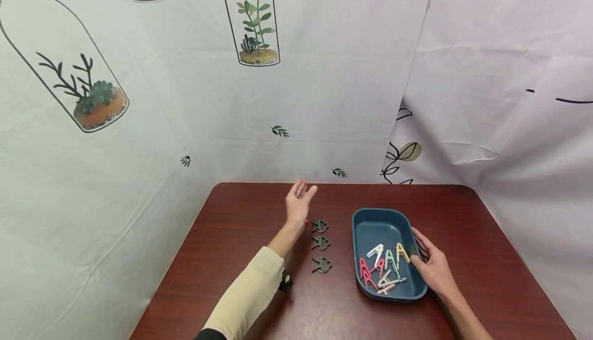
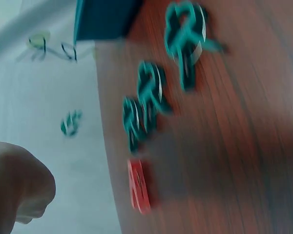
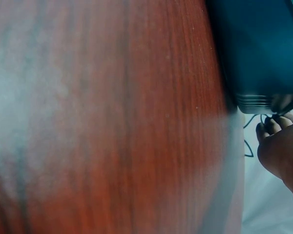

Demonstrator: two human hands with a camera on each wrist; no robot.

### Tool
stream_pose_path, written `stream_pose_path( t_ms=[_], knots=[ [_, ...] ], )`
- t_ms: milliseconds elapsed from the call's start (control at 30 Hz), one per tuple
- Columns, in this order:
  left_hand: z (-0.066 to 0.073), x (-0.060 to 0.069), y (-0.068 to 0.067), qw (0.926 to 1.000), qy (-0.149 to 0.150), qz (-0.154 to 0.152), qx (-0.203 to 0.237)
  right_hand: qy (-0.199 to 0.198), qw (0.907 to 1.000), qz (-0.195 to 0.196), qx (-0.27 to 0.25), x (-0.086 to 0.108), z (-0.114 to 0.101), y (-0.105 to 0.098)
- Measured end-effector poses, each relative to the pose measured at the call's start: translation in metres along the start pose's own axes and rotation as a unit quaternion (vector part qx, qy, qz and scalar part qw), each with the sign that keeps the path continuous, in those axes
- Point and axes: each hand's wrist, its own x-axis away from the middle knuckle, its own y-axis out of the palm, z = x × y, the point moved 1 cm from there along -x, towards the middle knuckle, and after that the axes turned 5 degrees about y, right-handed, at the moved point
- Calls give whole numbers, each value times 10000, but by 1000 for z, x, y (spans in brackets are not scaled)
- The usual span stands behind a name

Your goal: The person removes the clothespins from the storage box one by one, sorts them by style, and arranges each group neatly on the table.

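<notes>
The right hand (image 1: 434, 269) is gripping a blue, rounded plastic box's (image 1: 376, 231) right edge. The left hand (image 1: 298, 206) is stretching empty fingers.

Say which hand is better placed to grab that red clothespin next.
Probably the left hand: it looks open and is close to the red clothespin, while the right hand grips the blue tray, farther away.

you can read no text, label, brand, number or sign in any view — the wall cloth (image 1: 324, 108) carries printed drawings, and its dark strokes (image 1: 574, 102) form no letters you can make out.
</notes>
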Motion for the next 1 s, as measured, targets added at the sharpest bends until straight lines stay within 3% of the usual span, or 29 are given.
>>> stream_pose_path(
  t_ms=[267,433,733,1000],
  knots=[
    [4,38,46,9969,-390,-610,323,-45,10000,-48,-22,0,0,0],
    [3,65,66,9914,-719,-1031,366,-118,9999,-50,-56,1,-1,0],
    [-4,103,85,9766,-1199,-1752,332,14,9999,-77,83,0,0,0],
    [-5,131,94,9650,-1596,-2078,112,82,9999,-73,129,0,0,-1]
  ],
)
